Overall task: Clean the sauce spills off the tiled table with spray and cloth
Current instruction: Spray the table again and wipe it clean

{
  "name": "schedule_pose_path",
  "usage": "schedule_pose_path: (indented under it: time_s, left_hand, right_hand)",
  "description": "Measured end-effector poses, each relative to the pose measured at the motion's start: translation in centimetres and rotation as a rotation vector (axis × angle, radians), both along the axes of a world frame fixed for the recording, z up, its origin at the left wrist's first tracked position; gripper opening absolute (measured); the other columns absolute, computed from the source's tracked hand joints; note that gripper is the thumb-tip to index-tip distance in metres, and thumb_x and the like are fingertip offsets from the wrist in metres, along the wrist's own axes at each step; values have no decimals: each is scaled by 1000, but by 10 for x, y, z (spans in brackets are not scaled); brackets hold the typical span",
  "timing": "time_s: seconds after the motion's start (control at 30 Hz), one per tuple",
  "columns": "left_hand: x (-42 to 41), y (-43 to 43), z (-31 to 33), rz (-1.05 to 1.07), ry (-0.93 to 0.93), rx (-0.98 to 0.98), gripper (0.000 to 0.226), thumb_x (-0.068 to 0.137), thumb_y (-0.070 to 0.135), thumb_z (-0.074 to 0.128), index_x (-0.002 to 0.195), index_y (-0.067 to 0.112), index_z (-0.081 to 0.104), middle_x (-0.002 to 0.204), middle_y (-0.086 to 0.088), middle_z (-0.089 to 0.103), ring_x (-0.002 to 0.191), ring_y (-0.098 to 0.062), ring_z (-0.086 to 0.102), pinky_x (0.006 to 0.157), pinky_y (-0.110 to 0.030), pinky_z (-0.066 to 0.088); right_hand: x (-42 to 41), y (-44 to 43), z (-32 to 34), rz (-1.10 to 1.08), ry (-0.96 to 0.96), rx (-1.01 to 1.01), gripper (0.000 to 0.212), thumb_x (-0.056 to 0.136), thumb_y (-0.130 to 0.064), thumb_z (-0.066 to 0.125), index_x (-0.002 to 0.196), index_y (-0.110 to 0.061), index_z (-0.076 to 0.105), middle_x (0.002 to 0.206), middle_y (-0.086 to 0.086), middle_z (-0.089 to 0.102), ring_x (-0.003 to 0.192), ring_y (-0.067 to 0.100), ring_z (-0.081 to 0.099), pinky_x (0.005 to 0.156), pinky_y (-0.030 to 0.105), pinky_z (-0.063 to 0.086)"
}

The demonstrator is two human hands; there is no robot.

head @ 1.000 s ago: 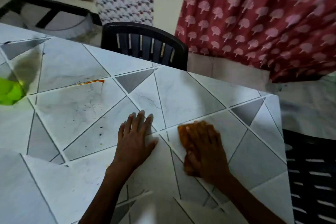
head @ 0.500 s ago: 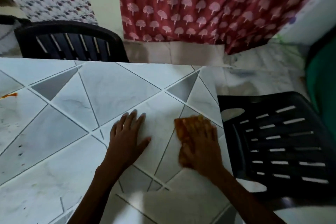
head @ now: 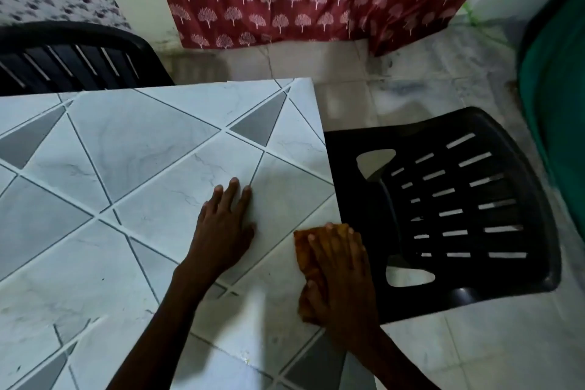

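Two bare hands lie flat on a tiled table (head: pixel 142 149). We start at the right hand (head: pixel 340 275): its fingers (head: pixel 329 237) are straight and close together, pressed down on a folded orange cloth (head: pixel 302 253), and the thumb rests on the cloth's left side. The cloth sits mostly under that hand, with a strip showing along the hand's left. Its long side runs away from us, along the table's right edge. The left hand (head: pixel 226 228) lies to the left of the cloth and apart from it, palm down, fingers straight and only slightly spread, holding nothing. Past the right edge, a black plastic chair (head: pixel 474 199) stands close against the table. We see no sauce on the tiles in view, and no spray bottle. With the cloth at the very edge, we judge that all remaining tabletop lies leftward of the right hand, so the next stroke would run that way.
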State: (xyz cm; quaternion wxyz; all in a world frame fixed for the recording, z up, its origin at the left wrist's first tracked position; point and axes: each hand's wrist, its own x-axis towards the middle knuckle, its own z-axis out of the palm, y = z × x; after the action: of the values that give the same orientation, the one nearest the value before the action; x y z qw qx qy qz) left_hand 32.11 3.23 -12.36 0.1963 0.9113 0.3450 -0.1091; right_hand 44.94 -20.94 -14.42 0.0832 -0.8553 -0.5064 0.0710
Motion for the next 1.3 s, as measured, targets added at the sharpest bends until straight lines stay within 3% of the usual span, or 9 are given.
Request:
schedule_pose_path:
  time_s: [0.13,0.27,0.4,0.53,0.63,0.8,0.9,1.13,1.3]
  left_hand:
    - [1,-9,8,20,0,16,81,84,54,27,153,13,31,161,-17,22,144,-45,27,110,-57,35]
    - [3,-26,15,88,-36,9,79,84,54,34,149,10,38,158,-16,29,142,-42,32,110,-53,37]
    - [-3,-56,15,95,-32,2,72,91,41,53,152,9,32,161,-13,22,146,-38,25,114,-49,32]
    - [-18,-74,13,89,-50,16,74,86,42,46,151,10,34,161,-13,24,146,-38,27,112,-54,35]
    - [-28,-84,12,85,-65,16,72,89,48,34,152,14,33,162,-11,23,147,-36,25,114,-52,32]
    - [-53,-99,11,91,-108,-2,70,88,50,32,150,17,38,160,-7,28,146,-33,28,114,-51,33]
    - [-72,-110,8,118,-138,-18,67,90,49,34,150,19,38,161,-5,27,147,-31,26,114,-51,33]
    - [-122,-128,1,87,-187,26,61,95,47,35,148,17,40,161,-4,27,147,-29,27,114,-46,31]
    - [-140,-132,-4,48,-182,50,63,95,45,34,149,14,38,160,-8,27,146,-32,27,113,-49,31]
  right_hand:
    - [19,9,2,11,97,-9,78,88,-50,47,160,-33,21,169,3,11,155,36,9,118,63,21]
    - [87,131,-1,-124,99,17,74,89,-55,35,159,-33,23,168,7,17,152,41,16,116,64,25]
    - [127,209,3,-128,135,-63,73,92,-53,38,160,-34,16,169,3,10,154,38,7,121,60,17]
    - [85,140,-3,-46,43,21,73,91,-52,29,160,-31,20,169,5,13,153,39,12,119,58,23]
    - [29,33,-5,20,35,-1,75,93,-51,36,161,-30,12,170,5,5,155,38,2,121,58,17]
    - [-46,-105,-3,28,68,-46,71,93,-45,43,160,-28,22,170,3,8,155,37,6,117,65,22]
    - [-28,-73,-2,5,83,-5,68,97,-46,40,160,-29,22,169,4,11,155,36,8,119,64,18]
    - [45,137,-3,-164,-43,-92,70,95,-53,23,159,-27,21,166,13,23,151,45,17,121,61,15]
    - [-10,86,-3,-17,-119,-71,71,95,-53,34,160,-30,18,167,8,19,152,40,16,120,61,16]
